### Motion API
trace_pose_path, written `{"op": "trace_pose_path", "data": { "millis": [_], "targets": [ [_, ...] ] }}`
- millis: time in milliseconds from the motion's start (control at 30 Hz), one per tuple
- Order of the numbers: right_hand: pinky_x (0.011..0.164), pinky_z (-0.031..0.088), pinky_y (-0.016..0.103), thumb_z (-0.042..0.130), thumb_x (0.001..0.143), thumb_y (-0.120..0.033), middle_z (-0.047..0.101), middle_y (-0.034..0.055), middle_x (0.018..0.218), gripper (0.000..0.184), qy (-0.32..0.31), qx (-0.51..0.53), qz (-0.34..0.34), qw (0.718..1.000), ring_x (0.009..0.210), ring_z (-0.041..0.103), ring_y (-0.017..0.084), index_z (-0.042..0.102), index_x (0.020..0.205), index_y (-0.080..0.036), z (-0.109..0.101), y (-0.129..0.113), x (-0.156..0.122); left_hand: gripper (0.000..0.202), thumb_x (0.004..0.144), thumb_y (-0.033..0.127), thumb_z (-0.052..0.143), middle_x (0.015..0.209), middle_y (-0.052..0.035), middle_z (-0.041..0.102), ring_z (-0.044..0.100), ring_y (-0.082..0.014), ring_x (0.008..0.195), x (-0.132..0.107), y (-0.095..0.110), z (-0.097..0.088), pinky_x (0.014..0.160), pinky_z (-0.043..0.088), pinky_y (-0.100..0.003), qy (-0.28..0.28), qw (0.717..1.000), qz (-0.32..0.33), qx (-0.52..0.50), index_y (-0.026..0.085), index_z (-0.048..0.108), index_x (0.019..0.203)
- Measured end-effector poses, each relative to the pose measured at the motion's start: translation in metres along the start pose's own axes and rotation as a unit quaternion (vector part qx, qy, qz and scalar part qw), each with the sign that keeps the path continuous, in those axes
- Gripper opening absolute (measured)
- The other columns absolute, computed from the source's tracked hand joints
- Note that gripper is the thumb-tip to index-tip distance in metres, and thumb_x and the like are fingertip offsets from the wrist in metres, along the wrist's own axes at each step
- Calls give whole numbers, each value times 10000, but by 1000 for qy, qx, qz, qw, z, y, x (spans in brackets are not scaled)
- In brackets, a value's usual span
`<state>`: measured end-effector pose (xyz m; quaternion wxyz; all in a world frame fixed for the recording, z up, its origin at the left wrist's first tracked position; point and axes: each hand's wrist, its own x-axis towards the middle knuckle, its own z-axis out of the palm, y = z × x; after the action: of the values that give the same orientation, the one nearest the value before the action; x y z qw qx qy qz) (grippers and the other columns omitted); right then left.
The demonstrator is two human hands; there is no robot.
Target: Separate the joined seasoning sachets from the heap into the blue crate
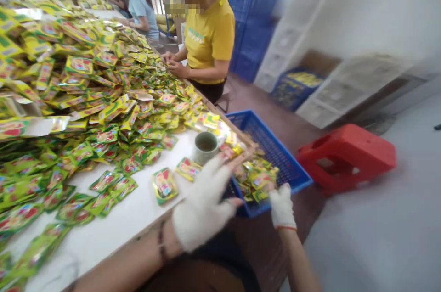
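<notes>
My left hand [206, 204], in a white fingertip-less glove, reaches over the table edge with fingers stretched out and thumb apart. Its fingertips are by small yellow-and-red packets [232, 143] at the table's corner, close to a cup [206, 147] of dark liquid. My right hand [283, 207], gloved likewise, is closed at the near rim of a blue plastic basket [291, 168]; its fingertips are partly hidden. Green-and-yellow packets [257, 177] lie inside the basket, which sits against the table edge. Beside my left hand are a small flat box [164, 185] and another packet [189, 169].
A large heap of packets and small boxes [86, 81] covers much of the white table [138, 207]. Along it, a person in yellow [210, 35] and others work. A red plastic stool [347, 159] lies to the right; blue crates [253, 25] stand behind.
</notes>
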<state>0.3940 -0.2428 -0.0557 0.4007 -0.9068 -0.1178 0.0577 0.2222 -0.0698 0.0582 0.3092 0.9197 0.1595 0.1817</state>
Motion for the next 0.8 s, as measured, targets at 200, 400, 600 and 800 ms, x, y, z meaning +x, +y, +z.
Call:
{"op": "trace_pose_path", "data": {
  "millis": [200,400,600,800],
  "targets": [
    [868,498,336,486,879,-350,694,78,956,243,-77,114,-205,969,905,649,207,635,970,-182,19,-63,-36,748,694,438,664,1465,-172,375,332,-397,1353,-36,-112,-46,1114,302,-498,-1,972,-114,207,105,426,1320],
    [806,497,323,486,865,-232,642,88,998,154,-230,-134,-420,868,914,620,212,615,941,-192,63,-158,-64,574,714,444,629,1254,-163,580,506,-323,1227,-59,-140,-52,1062,385,-438,-56,963,-77,252,152,522,1197],
    [626,528,391,483,833,-173,560,132,1154,331,-279,-306,-344,843,837,670,246,491,1161,-219,94,-207,-67,548,677,440,618,1163,-178,630,591,-353,1112,-83,-147,-50,965,477,-481,38,964,-125,231,150,526,1133],
    [714,533,366,542,727,-55,623,110,1126,458,-294,-291,-323,851,890,692,258,546,1140,-253,109,-214,-70,644,651,260,588,1307,-129,582,542,-299,1222,-106,-164,-25,1025,469,-437,161,954,-142,210,208,452,1278]
  ]
}}
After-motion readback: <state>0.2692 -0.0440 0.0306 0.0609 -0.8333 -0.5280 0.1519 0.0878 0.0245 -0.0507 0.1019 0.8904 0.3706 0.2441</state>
